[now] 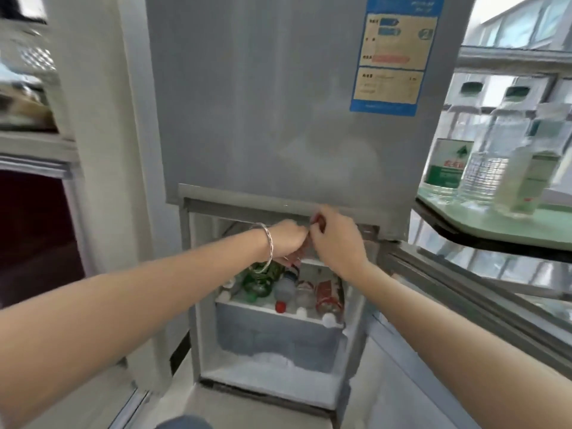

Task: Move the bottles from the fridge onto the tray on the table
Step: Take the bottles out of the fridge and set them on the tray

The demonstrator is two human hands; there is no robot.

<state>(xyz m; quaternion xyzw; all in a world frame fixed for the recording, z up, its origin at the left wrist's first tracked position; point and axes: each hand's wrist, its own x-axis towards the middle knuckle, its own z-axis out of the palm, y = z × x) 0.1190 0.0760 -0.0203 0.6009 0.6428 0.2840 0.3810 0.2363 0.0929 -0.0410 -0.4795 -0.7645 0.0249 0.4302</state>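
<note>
Left forearm [123, 292]: nearest the lens, reaching into the open lower compartment of the fridge [278, 103]; bracelet [268, 243] on the wrist.
Left hand [288, 239]: fingers curled round the lower body of the held bottle [301, 252], likely to take its weight as it clears the drawer.
Held bottle: just under the compartment's top edge, between both hands. Its long axis is steep, with the red cap up and leaning right and the base down-left toward the drawer.
Drawer bottles [329, 297]: lying packed in the frosted drawer [272, 329], caps toward the camera.
Right hand [337, 239]: fingers closed at the cap end, probably steadying it.
Tray [541, 224]: green, on the desk [464, 239] at far right; three standing bottles [448, 168] on it.
</note>
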